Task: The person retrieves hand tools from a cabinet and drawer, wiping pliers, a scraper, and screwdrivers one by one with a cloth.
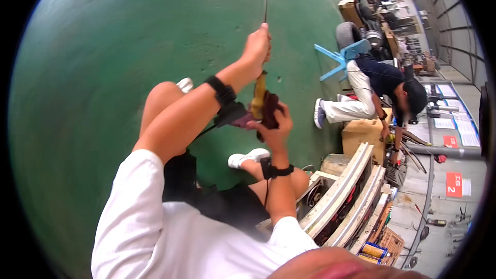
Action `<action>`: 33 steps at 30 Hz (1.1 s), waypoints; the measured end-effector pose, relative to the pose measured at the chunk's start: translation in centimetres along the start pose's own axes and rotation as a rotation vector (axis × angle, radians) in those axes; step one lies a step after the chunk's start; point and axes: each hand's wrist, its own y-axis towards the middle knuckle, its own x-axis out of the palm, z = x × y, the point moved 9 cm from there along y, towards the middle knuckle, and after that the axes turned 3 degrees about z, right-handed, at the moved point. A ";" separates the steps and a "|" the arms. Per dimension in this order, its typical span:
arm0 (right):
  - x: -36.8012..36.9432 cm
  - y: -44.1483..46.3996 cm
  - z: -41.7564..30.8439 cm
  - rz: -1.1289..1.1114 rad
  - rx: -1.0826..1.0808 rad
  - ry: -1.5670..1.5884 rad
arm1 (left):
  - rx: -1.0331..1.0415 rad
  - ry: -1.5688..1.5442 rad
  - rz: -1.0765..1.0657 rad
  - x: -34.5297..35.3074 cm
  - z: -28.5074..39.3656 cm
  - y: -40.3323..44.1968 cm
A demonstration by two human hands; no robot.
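My left hand is closed round a long-handled hand tool, with its thin metal shaft reaching out past my fist to a small bent tip. On the other side of the fist its worn yellow handle shows. At the handle's end, my right hand is closed on a dark maroon cloth pressed against the handle. Some purplish and grey material hangs beside it, partly blurred. Both wrists wear black straps. What the tool's tip is for cannot be seen.
Green floor lies below. Pale curved panels stand close to my right arm. Further right, another person bends beside a cardboard box and a blue stool. Tyres and a tool-strewn bench lie beyond.
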 end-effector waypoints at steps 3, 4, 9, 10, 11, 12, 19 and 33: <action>-0.2 0.0 -0.5 0.033 -0.035 0.004 | 0.017 -0.022 -0.003 -1.8 0.1 0.5; -0.6 0.1 -0.7 0.046 -0.061 -0.041 | -0.013 -0.035 0.036 -1.9 0.0 0.5; -2.2 0.0 0.7 0.189 -0.034 0.088 | 0.034 0.022 0.075 -2.7 -0.1 -0.4; -2.3 0.2 0.1 0.205 -0.075 0.030 | 0.005 -0.038 0.053 -2.6 -1.1 -0.6; -2.9 -0.2 -0.4 0.225 -0.096 -0.038 | -0.002 -0.094 0.055 -3.0 -1.9 -0.5; -3.3 -0.9 -0.3 0.243 -0.056 -0.044 | -0.013 -0.145 0.067 -3.7 -2.6 -0.6; -0.9 0.5 -2.1 0.044 -0.201 0.133 | -0.193 -0.210 -0.075 -3.7 -5.0 0.0; -3.4 -0.5 0.5 0.196 0.029 0.254 | -0.117 -0.031 -0.084 -1.2 -4.0 -2.3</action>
